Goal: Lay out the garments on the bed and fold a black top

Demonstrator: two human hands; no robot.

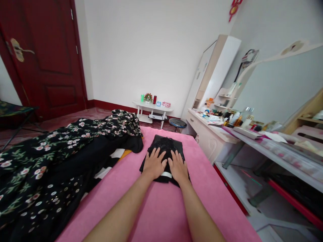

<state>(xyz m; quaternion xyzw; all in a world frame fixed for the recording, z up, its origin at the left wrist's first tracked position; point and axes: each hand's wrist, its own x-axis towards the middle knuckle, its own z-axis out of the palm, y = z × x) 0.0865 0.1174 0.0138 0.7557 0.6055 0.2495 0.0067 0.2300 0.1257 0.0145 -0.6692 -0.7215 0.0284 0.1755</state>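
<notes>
A folded black garment (168, 144) with a lacy part lies on the pink bedspread (161, 208). A small white strip (166, 174) shows near its front edge. My left hand (153, 163) rests palm down on the garment's left half, fingers spread. On the right half, my right hand (178, 166) lies flat with its fingers apart. Neither hand grips the cloth. What lies beneath my palms is hidden.
Left of the folded garment is a heap of clothes (83, 134), mostly black with flowers. A white dressing table (205, 129) with many bottles stands to the right. Farther off are a low white table (152, 107), a round stool (178, 123) and a dark red door (54, 57).
</notes>
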